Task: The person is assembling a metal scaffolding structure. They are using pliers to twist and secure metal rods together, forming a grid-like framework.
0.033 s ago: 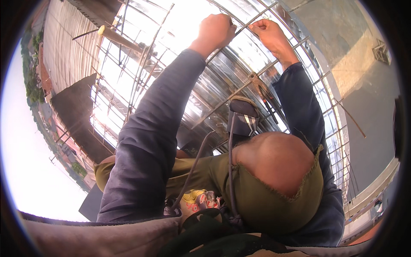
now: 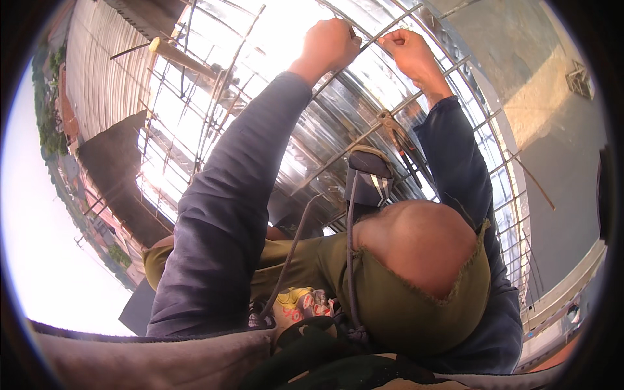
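My left hand (image 2: 329,44) is closed in a fist against a steel bar (image 2: 333,79) of the rebar grid, close to where two bars cross. A small dark bit shows at its fingers, too little to name. On the other side of that crossing my right hand (image 2: 411,57) is pinched, thumb against finger, and whatever lies between the tips is too small to make out. Nearer to me, a pair of pincers (image 2: 394,130) with dark and orange handles rests by a crossing bar. Below the grid lies shiny metal sheeting (image 2: 354,107).
A round wooden handle (image 2: 179,57) lies across bars at the left. My bare knee (image 2: 419,244) sticks out of torn olive trousers, with a dark shoe (image 2: 369,175) on the bars. One loose bar end (image 2: 538,185) juts right, toward a grey concrete surface (image 2: 562,156).
My left hand has shifted very slightly to the right along the bar. The right hand stays where it was, and the pincers have not moved.
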A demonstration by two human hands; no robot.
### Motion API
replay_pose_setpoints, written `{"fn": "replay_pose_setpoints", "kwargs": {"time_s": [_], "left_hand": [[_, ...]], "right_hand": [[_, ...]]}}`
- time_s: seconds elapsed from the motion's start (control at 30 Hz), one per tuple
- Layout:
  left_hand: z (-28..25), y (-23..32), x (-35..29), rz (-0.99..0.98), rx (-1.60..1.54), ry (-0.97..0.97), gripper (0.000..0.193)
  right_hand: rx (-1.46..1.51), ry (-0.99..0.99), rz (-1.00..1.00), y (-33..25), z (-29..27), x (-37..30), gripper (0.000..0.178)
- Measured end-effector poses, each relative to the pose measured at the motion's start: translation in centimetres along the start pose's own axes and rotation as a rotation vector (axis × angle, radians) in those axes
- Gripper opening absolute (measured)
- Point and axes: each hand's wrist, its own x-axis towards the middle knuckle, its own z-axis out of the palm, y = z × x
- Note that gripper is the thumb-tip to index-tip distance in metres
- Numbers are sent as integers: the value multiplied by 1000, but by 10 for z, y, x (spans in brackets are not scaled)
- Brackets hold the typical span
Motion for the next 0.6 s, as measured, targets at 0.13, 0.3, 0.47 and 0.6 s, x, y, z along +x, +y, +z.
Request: {"fn": "replay_pose_setpoints", "kwargs": {"time_s": [0.13, 0.3, 0.47, 0.6], "left_hand": [[-15, 13, 12, -202, -580, -113, 32], [-13, 67, -16, 21, -130, -74, 43], [-7, 32, -47, -32, -564, 133, 28], [34, 4, -28, 250, -157, 401, 34]], "right_hand": [[-156, 61, 2, -32, 8, -19, 25], [-395, 144, -443, -12, 10, -21, 19], [-90, -32, -255, -11, -13, -9, 33], [21, -194, -99, -19, -19, -2, 41]]}}
